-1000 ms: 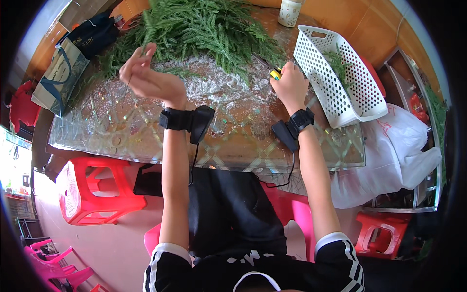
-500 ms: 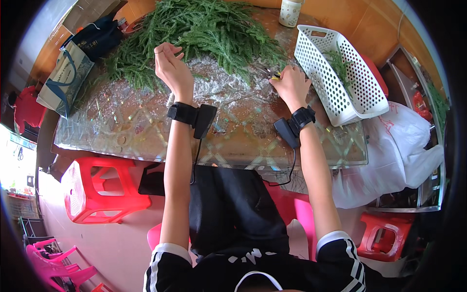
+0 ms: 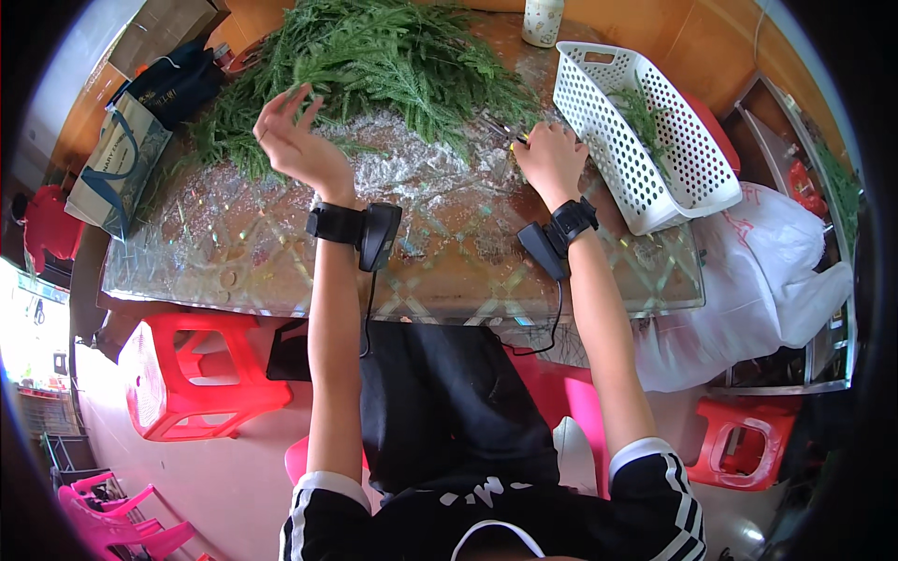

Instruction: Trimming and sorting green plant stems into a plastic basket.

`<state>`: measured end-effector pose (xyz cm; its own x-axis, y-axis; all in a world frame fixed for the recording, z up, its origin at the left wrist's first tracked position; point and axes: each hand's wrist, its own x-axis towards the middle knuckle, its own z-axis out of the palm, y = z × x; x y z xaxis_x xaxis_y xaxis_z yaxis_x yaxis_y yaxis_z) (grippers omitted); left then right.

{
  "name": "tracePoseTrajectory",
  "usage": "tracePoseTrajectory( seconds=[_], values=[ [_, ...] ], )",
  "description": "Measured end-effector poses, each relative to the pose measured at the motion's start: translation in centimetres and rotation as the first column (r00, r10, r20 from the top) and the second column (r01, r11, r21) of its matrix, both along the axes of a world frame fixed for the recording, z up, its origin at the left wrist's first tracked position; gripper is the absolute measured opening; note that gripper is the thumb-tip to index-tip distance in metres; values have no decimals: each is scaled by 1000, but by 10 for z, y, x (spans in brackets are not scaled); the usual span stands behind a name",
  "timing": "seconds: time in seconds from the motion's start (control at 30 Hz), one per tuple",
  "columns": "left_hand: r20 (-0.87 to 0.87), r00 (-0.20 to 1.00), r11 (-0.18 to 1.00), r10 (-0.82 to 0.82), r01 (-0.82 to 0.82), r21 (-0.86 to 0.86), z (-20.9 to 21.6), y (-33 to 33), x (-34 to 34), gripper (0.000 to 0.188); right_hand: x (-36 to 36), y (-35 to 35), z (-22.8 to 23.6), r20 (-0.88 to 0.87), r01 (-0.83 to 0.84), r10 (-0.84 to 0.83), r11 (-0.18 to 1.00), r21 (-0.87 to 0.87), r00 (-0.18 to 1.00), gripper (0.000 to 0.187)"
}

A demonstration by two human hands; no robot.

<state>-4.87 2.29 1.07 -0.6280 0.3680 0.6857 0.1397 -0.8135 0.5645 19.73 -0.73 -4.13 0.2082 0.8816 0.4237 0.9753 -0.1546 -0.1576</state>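
Seen from above, twelve o'clock at the far side of the table (image 3: 449,266). Toward half past eleven, a large heap of green needle-leaved branches (image 3: 398,70), with loose white flakes (image 3: 412,170) scattered along its near side. Between ten and eleven, the left hand (image 3: 307,157), raised at the heap's near left edge, grip spread, fingers loosely parted. Near one o'clock, the right hand (image 3: 552,161), back upward, grip closed around a yellow-handled tool (image 3: 520,137), metal end pointing toward ten o'clock, near the branches; mostly covered, exact kind hard to tell. On each wrist, a black band (image 3: 335,223) with a small black device. At two o'clock, just beside the right hand, a white perforated basket (image 3: 606,150), a green sprig (image 3: 641,122) inside. At half past nine, a pale bag (image 3: 120,168) with blue handles. At three o'clock, beyond the table, a white plastic sack (image 3: 753,285).
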Motion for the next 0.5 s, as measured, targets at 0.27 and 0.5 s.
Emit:
tracePoseTrajectory(
  seconds=[0.27, 0.5],
  values=[
    [-6, 998, 983, 57, -55, 173, 6, -2, 4, 29, 1, 4, -8, 67, 21, -23, 1000, 23, 997, 22],
    [-333, 939, 990, 89, -121, -75, -10, 5, 10, 29, -2, 2, -4, 46, 14, -15, 1000, 10, 999, 22]
  ],
)
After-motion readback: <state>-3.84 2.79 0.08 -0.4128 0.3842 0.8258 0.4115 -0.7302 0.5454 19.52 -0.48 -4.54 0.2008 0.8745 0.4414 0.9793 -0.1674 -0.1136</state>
